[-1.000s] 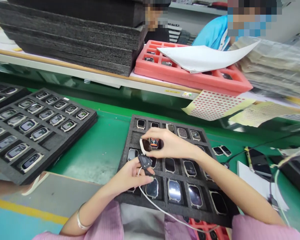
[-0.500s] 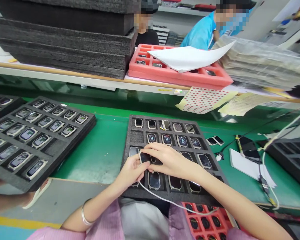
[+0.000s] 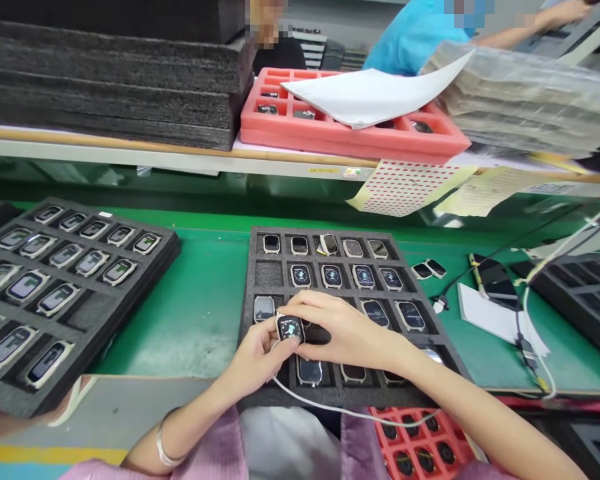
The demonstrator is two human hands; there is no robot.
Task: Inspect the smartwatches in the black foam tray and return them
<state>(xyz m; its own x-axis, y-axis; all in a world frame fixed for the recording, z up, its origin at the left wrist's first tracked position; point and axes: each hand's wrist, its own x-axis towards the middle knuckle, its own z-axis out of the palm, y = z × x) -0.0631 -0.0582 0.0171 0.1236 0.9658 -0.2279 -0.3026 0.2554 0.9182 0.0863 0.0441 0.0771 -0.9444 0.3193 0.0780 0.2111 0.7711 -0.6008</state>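
A smartwatch with a lit face is held up between my two hands, over a black foam tray of watches. My left hand grips it from the left, thumb along its lower edge. From the right, my right hand closes its fingers on the case's upper and lower edges. A white cable runs from under my left hand toward the lower right; its end is hidden. Several watches in the tray's second row show lit faces, such as the watch near the middle.
On the left lies another foam tray of watches. Two watches, a phone and white paper lie right of my tray. A red foam tray and stacked black foam stand on the shelf. A co-worker in blue is behind.
The held watch's dark screen has lit up and shows a face. My view has shifted slightly. Both hands keep their hold; the co-worker in blue now stretches an arm to the right.
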